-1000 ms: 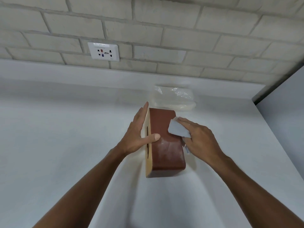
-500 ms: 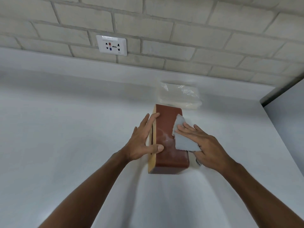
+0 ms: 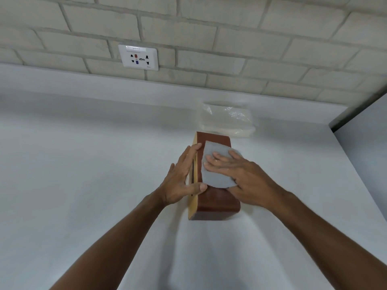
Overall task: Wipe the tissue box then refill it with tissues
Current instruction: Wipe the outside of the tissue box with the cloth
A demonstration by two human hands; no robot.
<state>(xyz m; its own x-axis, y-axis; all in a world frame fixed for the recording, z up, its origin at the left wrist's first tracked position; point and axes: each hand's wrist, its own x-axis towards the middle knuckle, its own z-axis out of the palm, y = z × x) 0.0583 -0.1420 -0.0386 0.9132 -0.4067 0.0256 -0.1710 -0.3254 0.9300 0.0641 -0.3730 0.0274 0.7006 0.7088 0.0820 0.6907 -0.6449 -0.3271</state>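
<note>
A brown tissue box with a light wooden slotted face lies on its side on the white counter, the slotted face turned left. My left hand grips that left face, thumb over the upper brown side. My right hand lies flat on a grey cloth, pressing it onto the box's upper side. A clear plastic pack of white tissues rests behind the box against the back ledge.
A brick wall with a white power socket rises behind the counter. A grey panel borders the counter on the right. The counter stretches wide to the left and front.
My right hand has slid the cloth from the box's right edge up onto the middle of its upper side. The left hand keeps its grip; the view shifted slightly.
</note>
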